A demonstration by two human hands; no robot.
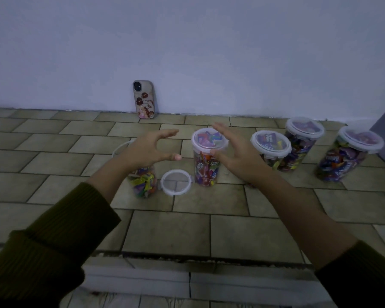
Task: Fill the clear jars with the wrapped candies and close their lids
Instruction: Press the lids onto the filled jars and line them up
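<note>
A clear jar (206, 165) full of wrapped candies stands on the tiled floor with its lid (209, 138) on top. My right hand (233, 156) is spread beside it on the right, thumb near the lid's rim. My left hand (149, 150) hovers with spread fingers to the jar's left and holds nothing. Behind the left wrist stands an uncovered jar (142, 183) holding candies, mostly hidden by the arm. A loose clear lid (176, 182) lies flat between the two jars.
Three lidded candy jars stand to the right: one (270, 150), one behind it (302, 138), one at far right (347, 156). A phone (143, 99) leans against the wall. A step edge (187, 258) runs across the floor near me.
</note>
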